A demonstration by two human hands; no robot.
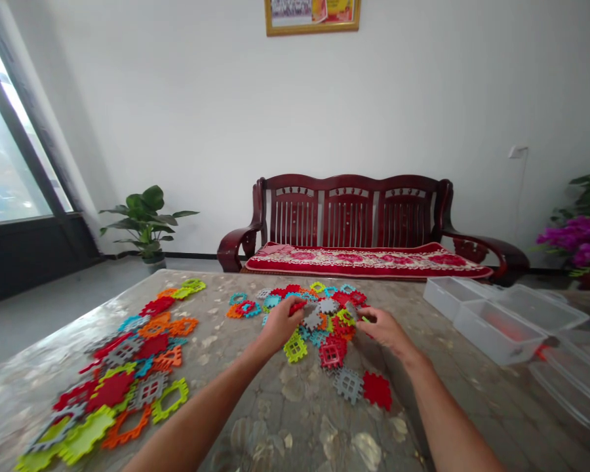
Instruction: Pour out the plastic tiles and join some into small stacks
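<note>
A heap of flat toothed plastic tiles, red, grey, teal, orange and lime, lies at the middle of the marbled table. My left hand is closed over the heap's left side, fingers pinched on a red tile. My right hand rests on the heap's right side with fingers curled on a small piece there that I cannot make out. A grey tile and a red tile lie loose nearer to me.
A second spread of joined tiles covers the table's left part. Clear plastic bins stand at the right edge. Behind the table are a dark wooden bench, a potted plant and purple flowers.
</note>
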